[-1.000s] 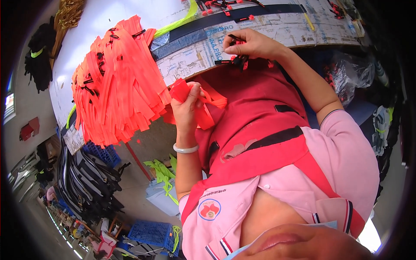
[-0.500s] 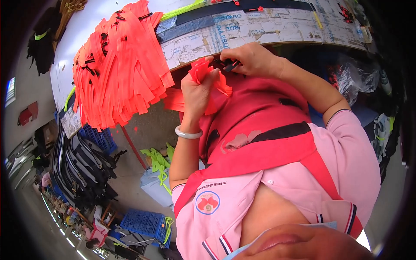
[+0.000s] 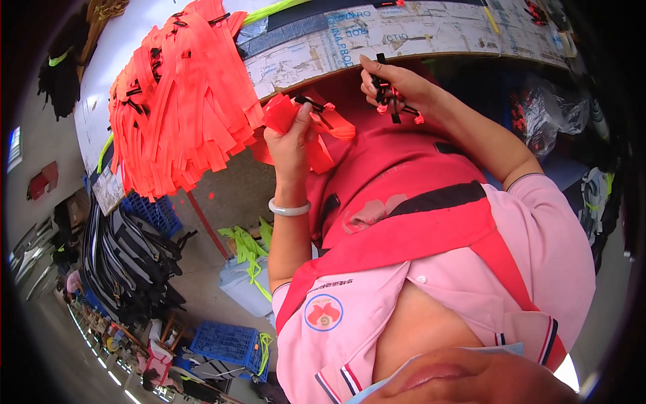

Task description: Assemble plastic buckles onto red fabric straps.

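My left hand [image 3: 291, 143] is closed on a bunch of neon-red fabric strips [image 3: 279, 114] in front of the table edge. A black piece with a small red end [image 3: 313, 104] sticks out by its thumb. To the right, my right hand [image 3: 397, 84] holds several small black zipper pulls with red ends [image 3: 396, 101], some hanging below the fingers. A gap separates the two hands. At the left, a thick pile of the same red strips [image 3: 185, 108] drapes over the table edge, with black pulls among them.
The table [image 3: 296, 64] has a worn, patched top with a black band. A yellow tool [image 3: 492, 20] and more red-and-black pieces [image 3: 535, 12] lie on it. Below are blue crates [image 3: 225, 343], hanging black-and-grey pieces [image 3: 124, 262] and lime-green strips [image 3: 245, 249]. Clear plastic [image 3: 548, 118] sits at the right.
My right hand has moved up and away from the left, showing the black pulls in it. A black pull now shows at my left thumb. The left hand has shifted slightly left.
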A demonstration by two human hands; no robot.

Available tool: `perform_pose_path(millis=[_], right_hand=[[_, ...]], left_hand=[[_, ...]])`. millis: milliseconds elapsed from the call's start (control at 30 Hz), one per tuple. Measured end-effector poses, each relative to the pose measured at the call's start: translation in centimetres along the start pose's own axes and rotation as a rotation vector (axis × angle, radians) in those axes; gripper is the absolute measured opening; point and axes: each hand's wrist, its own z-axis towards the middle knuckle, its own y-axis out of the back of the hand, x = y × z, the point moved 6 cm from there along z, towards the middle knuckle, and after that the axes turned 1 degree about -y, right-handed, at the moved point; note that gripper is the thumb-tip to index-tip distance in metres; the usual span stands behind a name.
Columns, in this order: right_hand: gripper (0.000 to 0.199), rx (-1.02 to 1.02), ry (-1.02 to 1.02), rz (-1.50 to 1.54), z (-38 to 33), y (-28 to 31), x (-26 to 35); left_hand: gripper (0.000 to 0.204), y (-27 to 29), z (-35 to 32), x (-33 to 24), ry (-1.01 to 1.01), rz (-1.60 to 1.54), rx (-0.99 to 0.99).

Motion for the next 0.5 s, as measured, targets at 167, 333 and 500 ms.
perform_pose_path(millis=[167, 333, 500], right_hand=[[0.031, 0.064, -0.149, 0.183, -0.7, -0.4, -2.8], [0.025, 0.127, -0.279, -0.008, -1.0, -0.6, -5.2], [0.037, 0.153, -0.233, 0.017, -0.8, -0.4, -5.4]], left_hand=[[0.006, -0.4, -0.4, 0.6, 0.043, -0.002, 0.033], [0.007, -0.3, -0.5, 1.3, 0.047, 0.019, 0.080], [0.008, -0.7, -0.7, 1.0, 0.073, 0.014, 0.033]])
